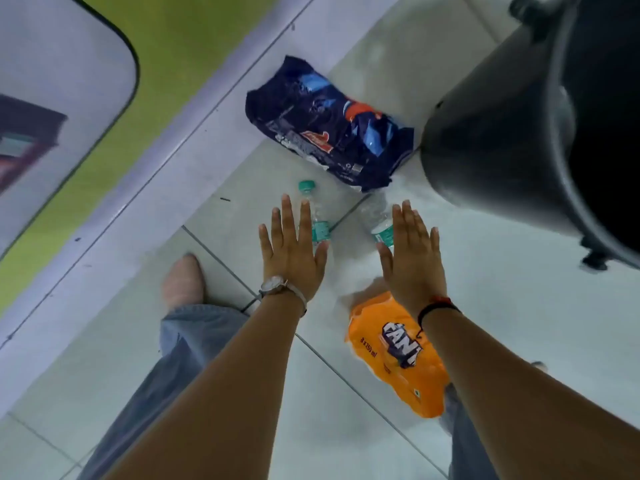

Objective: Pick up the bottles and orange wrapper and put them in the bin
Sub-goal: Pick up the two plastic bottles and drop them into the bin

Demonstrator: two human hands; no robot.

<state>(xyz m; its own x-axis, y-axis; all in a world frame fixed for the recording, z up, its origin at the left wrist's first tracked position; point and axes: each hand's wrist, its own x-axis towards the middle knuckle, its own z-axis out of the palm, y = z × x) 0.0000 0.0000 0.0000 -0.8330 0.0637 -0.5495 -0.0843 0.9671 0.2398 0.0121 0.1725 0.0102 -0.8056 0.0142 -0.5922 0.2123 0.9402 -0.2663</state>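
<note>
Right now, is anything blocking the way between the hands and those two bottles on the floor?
Nothing visible. Both open hands, left hand and right hand, hover directly over the two bottles; the blue wrapper lies beyond them.

A: How much of the two bottles shows?
B: Little. The left hand (292, 252) covers the lower body of the capped bottle (317, 216); the right hand (412, 258) hides the near end of the other bottle (377, 216), and its far end slips under the dark blue wrapper (329, 129), so I cannot tell whether it has a cap.
A: The orange wrapper (391, 358)?
B: The right forearm crosses it and cuts off the lettering.
A: And the bin (519, 133)?
B: Cut by the top and right edges; its inside is only black.
A: The wall picture (52, 98) at the left?
B: Blurred and cropped.
</note>
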